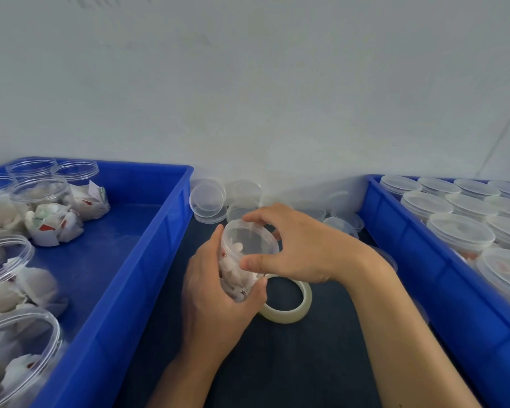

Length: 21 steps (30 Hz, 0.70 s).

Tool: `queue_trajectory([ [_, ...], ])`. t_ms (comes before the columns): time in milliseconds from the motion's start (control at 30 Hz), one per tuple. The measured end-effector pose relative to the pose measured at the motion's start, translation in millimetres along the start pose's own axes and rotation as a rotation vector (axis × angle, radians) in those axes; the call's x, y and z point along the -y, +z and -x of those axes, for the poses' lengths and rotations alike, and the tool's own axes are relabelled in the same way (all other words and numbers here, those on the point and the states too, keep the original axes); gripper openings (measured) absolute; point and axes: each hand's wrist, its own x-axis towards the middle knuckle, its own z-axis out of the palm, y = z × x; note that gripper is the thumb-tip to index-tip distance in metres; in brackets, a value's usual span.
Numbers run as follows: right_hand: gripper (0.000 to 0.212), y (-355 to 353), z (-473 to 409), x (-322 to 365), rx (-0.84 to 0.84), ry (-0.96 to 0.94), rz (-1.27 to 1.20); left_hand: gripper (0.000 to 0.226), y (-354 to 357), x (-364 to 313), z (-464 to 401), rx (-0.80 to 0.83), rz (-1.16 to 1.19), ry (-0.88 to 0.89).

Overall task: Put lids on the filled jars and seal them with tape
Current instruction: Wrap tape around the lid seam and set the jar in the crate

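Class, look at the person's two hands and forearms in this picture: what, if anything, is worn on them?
Nothing is worn. The left hand and the right hand are bare, with no gloves, rings, watch or bracelet showing. Both forearms are also bare right down to the bottom edge of the picture, so no sleeve comes into view.

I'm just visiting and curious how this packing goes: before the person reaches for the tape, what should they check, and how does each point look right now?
1. Jar held firmly: ok, left hand grips its body.
2. Lid on the jar mouth: ok, right hand holds its rim with fingers and thumb.
3. Lid fully closed: cannot tell.
4. Tape roll within reach: ok, it lies flat on the dark table just beside the jar.
5. Loose end of tape findable: cannot tell.
6. Room in the right bin for the finished jar: cannot tell, the visible part holds many lidded jars.
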Motion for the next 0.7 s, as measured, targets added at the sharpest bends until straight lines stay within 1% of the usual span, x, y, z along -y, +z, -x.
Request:
queue_trajectory([
  [200, 0.077, 4.6, -2.2, 5.0, -0.029, 0.020, 0.080, 0.096, -1.4, -4.7, -0.7, 0.015, 0.015, -0.044],
  [300, 0.069, 6.3, -2.7, 8.1, -0.060, -0.018, 0.059, 0.097, -0.9, -5.6, -0.7, 0.037, 0.040, -0.048],
  [367, 0.071, 5.9, -2.4, 9.1, -0.055, -0.041, 0.058, 0.097, -0.9, -7.2, -0.8, 0.051, 0.061, -0.048],
  [467, 0.071, 1.7, 0.1, 7.6, -0.017, -0.061, 0.052, 0.097, -1.1, -8.4, -1.5, 0.046, 0.058, -0.041],
  [700, 0.078, -12.4, 9.1, -3.9, 0.151, -0.172, -0.065, 0.097, -4.2, -8.1, 0.3, 0.095, 0.025, -0.044],
])
